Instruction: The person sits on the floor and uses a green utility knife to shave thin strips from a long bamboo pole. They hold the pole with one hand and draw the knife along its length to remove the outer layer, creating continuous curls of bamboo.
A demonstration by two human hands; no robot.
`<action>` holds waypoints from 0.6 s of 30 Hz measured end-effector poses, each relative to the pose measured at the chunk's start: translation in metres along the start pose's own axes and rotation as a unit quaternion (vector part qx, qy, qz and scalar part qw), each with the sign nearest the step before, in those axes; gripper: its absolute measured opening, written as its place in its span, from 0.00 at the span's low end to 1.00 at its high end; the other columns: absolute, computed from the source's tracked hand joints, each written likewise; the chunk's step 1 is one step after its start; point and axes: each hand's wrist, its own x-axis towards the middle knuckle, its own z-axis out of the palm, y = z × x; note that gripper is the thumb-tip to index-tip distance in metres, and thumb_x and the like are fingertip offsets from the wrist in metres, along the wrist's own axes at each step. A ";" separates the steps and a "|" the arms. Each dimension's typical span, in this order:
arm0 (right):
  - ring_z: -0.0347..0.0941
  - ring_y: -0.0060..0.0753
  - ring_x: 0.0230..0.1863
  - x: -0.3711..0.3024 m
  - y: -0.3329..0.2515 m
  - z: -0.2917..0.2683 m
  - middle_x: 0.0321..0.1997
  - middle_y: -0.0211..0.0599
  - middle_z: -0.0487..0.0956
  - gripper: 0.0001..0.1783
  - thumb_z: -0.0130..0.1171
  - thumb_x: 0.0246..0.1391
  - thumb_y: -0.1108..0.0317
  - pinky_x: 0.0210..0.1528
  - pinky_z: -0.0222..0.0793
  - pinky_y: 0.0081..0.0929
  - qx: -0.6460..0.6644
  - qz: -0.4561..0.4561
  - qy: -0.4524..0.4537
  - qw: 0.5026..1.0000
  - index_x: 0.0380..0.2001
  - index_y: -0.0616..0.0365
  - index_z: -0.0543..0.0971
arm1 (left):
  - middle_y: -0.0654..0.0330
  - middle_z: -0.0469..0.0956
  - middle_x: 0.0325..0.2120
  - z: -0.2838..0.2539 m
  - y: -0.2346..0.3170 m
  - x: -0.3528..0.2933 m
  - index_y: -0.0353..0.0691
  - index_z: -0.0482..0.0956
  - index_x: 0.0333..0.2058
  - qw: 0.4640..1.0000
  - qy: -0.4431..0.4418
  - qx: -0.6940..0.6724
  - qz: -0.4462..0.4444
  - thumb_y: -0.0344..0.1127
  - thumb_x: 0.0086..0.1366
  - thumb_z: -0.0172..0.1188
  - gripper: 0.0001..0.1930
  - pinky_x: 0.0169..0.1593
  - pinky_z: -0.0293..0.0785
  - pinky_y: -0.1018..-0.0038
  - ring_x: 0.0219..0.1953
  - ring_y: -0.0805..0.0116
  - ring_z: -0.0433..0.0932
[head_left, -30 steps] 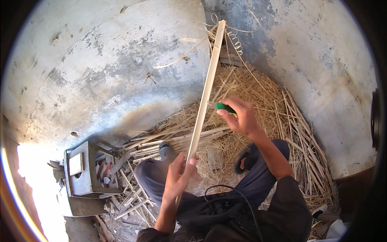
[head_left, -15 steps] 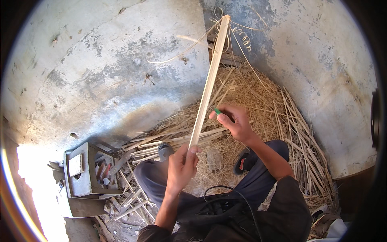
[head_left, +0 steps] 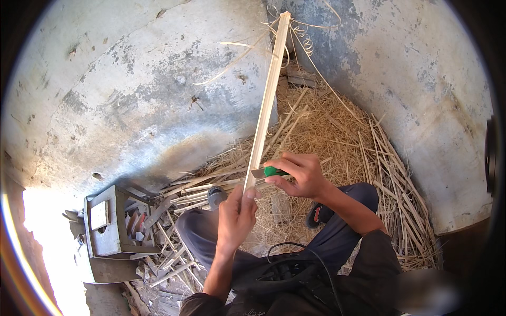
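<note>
A long pale strip of split wood or bamboo [head_left: 267,102] slants up and away from me, thin curled shavings hanging at its far end. My left hand [head_left: 237,213] is closed round its near end. In my right hand [head_left: 301,175] is a knife [head_left: 271,171] with a green handle, partly hidden by my fingers. Its short blade lies against the strip, a little beyond my left hand.
Fine shavings [head_left: 327,131] heap up in the corner between two worn walls [head_left: 174,68]. Loose strips [head_left: 403,195] lie along the right side, more beside my left foot. A wooden box [head_left: 109,243] with odds and ends stands at left. A black cable crosses my lap.
My right hand has come down and nearer with the knife, whose blade now meets the strip close to my left hand. The strip's far end has shifted slightly left and up.
</note>
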 end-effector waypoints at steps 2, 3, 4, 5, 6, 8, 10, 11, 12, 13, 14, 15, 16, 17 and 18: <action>0.73 0.23 0.18 0.001 -0.001 -0.001 0.24 0.26 0.79 0.17 0.75 0.58 0.52 0.19 0.65 0.26 -0.007 0.001 0.009 1.000 0.42 0.53 0.88 | 0.69 0.69 0.16 -0.001 0.001 -0.002 0.36 0.81 0.40 1.000 -0.005 0.009 -0.009 0.41 0.82 0.52 0.15 0.23 0.60 0.78 0.19 0.84 0.66; 0.75 0.23 0.19 0.002 -0.003 -0.004 0.25 0.25 0.80 0.17 0.74 0.58 0.52 0.20 0.66 0.26 -0.017 0.002 0.005 1.000 0.41 0.52 0.88 | 0.69 0.69 0.16 -0.001 0.000 -0.002 0.36 0.80 0.40 1.000 -0.006 0.016 -0.001 0.40 0.82 0.52 0.15 0.23 0.60 0.78 0.19 0.84 0.66; 0.77 0.23 0.20 0.004 -0.005 -0.006 0.25 0.24 0.80 0.16 0.74 0.59 0.52 0.20 0.68 0.25 -0.026 0.004 0.000 1.000 0.40 0.51 0.88 | 0.68 0.69 0.16 -0.002 -0.001 -0.003 0.36 0.80 0.40 1.000 -0.007 0.022 0.006 0.40 0.82 0.52 0.15 0.23 0.61 0.77 0.19 0.83 0.66; 0.77 0.23 0.20 0.004 -0.007 -0.007 0.25 0.24 0.81 0.16 0.74 0.58 0.52 0.20 0.68 0.25 -0.031 0.003 -0.004 1.000 0.40 0.51 0.88 | 0.68 0.69 0.16 -0.003 -0.002 -0.004 0.36 0.80 0.40 0.999 -0.008 0.028 0.014 0.40 0.82 0.52 0.15 0.24 0.61 0.77 0.19 0.83 0.65; 0.77 0.23 0.20 0.005 -0.008 -0.008 0.25 0.24 0.81 0.16 0.74 0.58 0.52 0.20 0.68 0.25 -0.035 0.003 -0.008 0.999 0.41 0.51 0.87 | 0.68 0.69 0.16 -0.004 -0.004 -0.004 0.36 0.80 0.40 0.999 -0.007 0.031 0.018 0.40 0.82 0.52 0.15 0.24 0.61 0.76 0.19 0.82 0.65; 0.77 0.23 0.20 0.005 -0.008 -0.008 0.26 0.23 0.81 0.16 0.74 0.58 0.52 0.20 0.68 0.25 -0.039 0.005 -0.009 0.999 0.41 0.51 0.87 | 0.67 0.68 0.16 -0.005 -0.008 -0.004 0.35 0.80 0.40 0.999 -0.004 0.040 0.026 0.40 0.82 0.51 0.15 0.24 0.61 0.75 0.20 0.82 0.65; 0.77 0.23 0.20 0.005 -0.007 -0.006 0.25 0.23 0.81 0.16 0.74 0.58 0.52 0.20 0.68 0.26 -0.041 0.009 -0.003 0.999 0.41 0.51 0.87 | 0.67 0.69 0.16 -0.005 -0.007 -0.006 0.35 0.79 0.39 0.999 0.000 0.047 0.018 0.40 0.82 0.52 0.15 0.25 0.61 0.75 0.20 0.81 0.65; 0.77 0.23 0.20 0.005 -0.007 -0.006 0.25 0.23 0.81 0.16 0.74 0.58 0.52 0.20 0.68 0.26 -0.043 0.009 -0.003 0.999 0.41 0.51 0.87 | 0.66 0.69 0.16 -0.005 -0.006 -0.006 0.35 0.79 0.39 0.999 0.002 0.051 0.014 0.40 0.82 0.52 0.15 0.25 0.62 0.75 0.20 0.81 0.65; 0.77 0.23 0.20 0.005 -0.007 -0.006 0.25 0.23 0.81 0.16 0.74 0.58 0.52 0.20 0.68 0.26 -0.045 0.009 -0.003 0.999 0.41 0.51 0.87 | 0.66 0.69 0.16 -0.006 -0.006 -0.006 0.35 0.79 0.38 0.998 0.003 0.053 0.017 0.40 0.82 0.52 0.15 0.25 0.62 0.75 0.20 0.81 0.65; 0.77 0.24 0.20 0.005 -0.007 -0.007 0.25 0.23 0.81 0.16 0.74 0.58 0.52 0.20 0.68 0.26 -0.047 0.010 -0.004 0.999 0.41 0.51 0.87 | 0.66 0.69 0.16 -0.006 -0.007 -0.006 0.35 0.79 0.38 0.998 0.003 0.054 0.020 0.40 0.82 0.52 0.15 0.25 0.62 0.75 0.20 0.81 0.65; 0.77 0.24 0.20 0.005 -0.005 -0.006 0.25 0.24 0.81 0.16 0.74 0.58 0.52 0.21 0.69 0.26 -0.049 0.007 0.001 0.999 0.41 0.51 0.87 | 0.66 0.69 0.16 -0.006 -0.007 -0.007 0.35 0.79 0.38 0.998 0.003 0.055 0.023 0.41 0.82 0.52 0.16 0.25 0.62 0.75 0.20 0.81 0.66; 0.77 0.24 0.21 0.004 -0.003 -0.006 0.26 0.24 0.81 0.16 0.74 0.58 0.52 0.21 0.69 0.26 -0.051 0.005 0.006 0.999 0.41 0.51 0.87 | 0.66 0.69 0.16 -0.005 -0.008 -0.007 0.35 0.79 0.38 0.997 0.007 0.069 0.030 0.41 0.82 0.52 0.16 0.25 0.62 0.75 0.20 0.81 0.66; 0.78 0.25 0.21 0.004 -0.002 -0.005 0.26 0.24 0.81 0.16 0.74 0.58 0.52 0.21 0.69 0.26 -0.052 0.002 0.012 0.999 0.41 0.51 0.87 | 0.66 0.69 0.16 -0.005 -0.008 -0.008 0.35 0.78 0.38 0.996 0.011 0.084 0.036 0.41 0.82 0.52 0.16 0.25 0.62 0.74 0.20 0.81 0.66; 0.78 0.26 0.21 0.004 -0.002 -0.006 0.26 0.26 0.82 0.16 0.74 0.58 0.53 0.21 0.70 0.27 -0.051 0.005 0.004 0.999 0.41 0.52 0.87 | 0.66 0.69 0.16 -0.005 -0.008 -0.009 0.35 0.78 0.38 0.994 0.015 0.098 0.043 0.41 0.82 0.52 0.16 0.25 0.62 0.74 0.20 0.81 0.66; 0.79 0.26 0.21 0.003 -0.002 -0.007 0.27 0.28 0.82 0.17 0.74 0.58 0.53 0.22 0.71 0.27 -0.050 0.008 -0.004 0.999 0.41 0.54 0.87 | 0.66 0.69 0.16 -0.005 -0.009 -0.010 0.35 0.78 0.38 0.995 0.014 0.091 0.037 0.41 0.82 0.52 0.15 0.25 0.63 0.74 0.20 0.80 0.66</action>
